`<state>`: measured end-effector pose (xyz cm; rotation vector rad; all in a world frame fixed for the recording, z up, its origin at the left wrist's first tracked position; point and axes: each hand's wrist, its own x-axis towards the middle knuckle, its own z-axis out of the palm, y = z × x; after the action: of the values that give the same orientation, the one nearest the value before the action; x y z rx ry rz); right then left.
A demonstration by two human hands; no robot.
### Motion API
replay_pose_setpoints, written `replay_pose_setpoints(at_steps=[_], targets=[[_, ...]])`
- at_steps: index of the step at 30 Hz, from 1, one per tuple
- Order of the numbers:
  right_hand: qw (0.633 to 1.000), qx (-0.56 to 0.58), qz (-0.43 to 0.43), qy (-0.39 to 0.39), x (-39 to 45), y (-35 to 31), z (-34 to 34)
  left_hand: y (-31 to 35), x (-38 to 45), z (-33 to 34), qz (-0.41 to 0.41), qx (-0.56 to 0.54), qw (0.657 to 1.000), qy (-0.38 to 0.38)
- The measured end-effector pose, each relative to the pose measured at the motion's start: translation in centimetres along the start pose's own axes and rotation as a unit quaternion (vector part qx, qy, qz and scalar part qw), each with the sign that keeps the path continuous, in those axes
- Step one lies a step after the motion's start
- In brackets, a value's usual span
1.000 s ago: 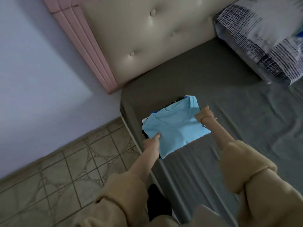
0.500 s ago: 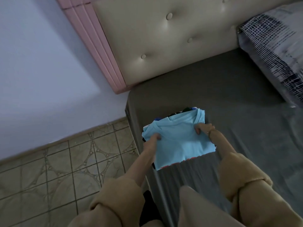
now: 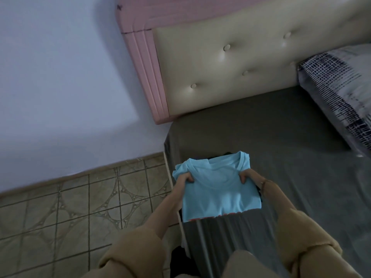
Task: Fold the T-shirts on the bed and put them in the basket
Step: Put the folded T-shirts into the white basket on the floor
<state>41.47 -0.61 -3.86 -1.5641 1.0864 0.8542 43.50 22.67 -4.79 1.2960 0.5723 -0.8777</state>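
The left hand (image 3: 185, 178) curls its fingers over the left edge of the folded light-blue T-shirt (image 3: 217, 189), gripping it just below the sleeve fold, and the right hand (image 3: 246, 176) grips the opposite edge in the same way, just below the collar. The shirt sits between the two hands with its neckline pointing toward the headboard, on top of a stack of other folded garments (image 3: 224, 214); only a red hem at the near edge and dark cloth at the far and right edges show beneath it. Whether a basket holds the stack cannot be told.

The stack lies at the left border of the grey-sheeted bed (image 3: 281, 137), right beside the mattress edge, where the tiled floor (image 3: 66, 207) begins. To the right and ahead, the grey sheet lies flat up to the tufted cream headboard (image 3: 230, 63) with its pink frame (image 3: 142, 63) and to the black-and-white patterned pillow (image 3: 341, 93) at the far right.

Both forearms reach forward out of rolled-up tan sleeves (image 3: 136, 245), converging on the shirt, with a thin bracelet at the right wrist.
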Motion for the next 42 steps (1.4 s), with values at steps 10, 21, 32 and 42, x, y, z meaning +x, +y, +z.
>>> replay_pose_setpoints(at_steps=[10,21,32,42], targets=[[0.985,-0.012,-0.154,-0.079,-11.1,-10.5,10.6,8.5,-6.8,-11.7,0.092,-0.079,0.989,0.088],[0.952,-0.097,-0.284,-0.054,-19.9,-24.1,35.2,15.9,-15.3,-37.8,0.155,-0.083,0.960,0.217],[0.895,-0.232,-0.357,-0.132,-30.6,-30.9,65.8,16.6,-32.2,-62.6,0.201,-0.130,0.889,0.391],[0.795,-0.377,-0.403,-0.250,-38.7,-33.0,93.0,11.9,-41.8,-82.6,0.218,-0.258,0.780,0.526]])
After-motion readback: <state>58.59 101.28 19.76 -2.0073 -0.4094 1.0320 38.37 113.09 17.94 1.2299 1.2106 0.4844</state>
